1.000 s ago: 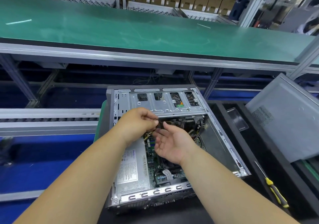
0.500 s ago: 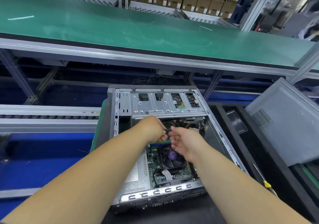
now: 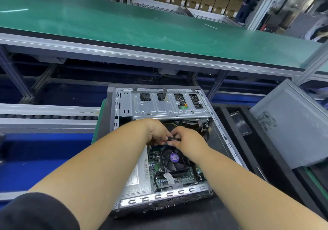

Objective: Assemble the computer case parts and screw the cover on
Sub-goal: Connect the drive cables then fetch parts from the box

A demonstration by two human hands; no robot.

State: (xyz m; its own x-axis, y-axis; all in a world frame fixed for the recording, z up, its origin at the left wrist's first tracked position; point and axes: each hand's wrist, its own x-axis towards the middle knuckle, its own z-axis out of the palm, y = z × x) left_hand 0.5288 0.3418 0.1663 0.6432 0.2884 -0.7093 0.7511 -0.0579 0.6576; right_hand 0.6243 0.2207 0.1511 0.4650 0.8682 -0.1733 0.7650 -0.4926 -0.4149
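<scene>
Head view is showing both hands now meeting over the open computer case (image 3: pixel 122 116), where 1 second ago the right hand (image 3: pixel 189 140) was lying palm-up and apart from the left hand (image 3: pixel 157 132). Both are pinching a small black cable connector (image 3: pixel 174 138) between curled fingertips, just above the CPU fan (image 3: pixel 174 158), suggesting internal wiring is being finished. The grey cover panel (image 3: pixel 291 123) is leaning well apart at the right, not yet fitted.
</scene>
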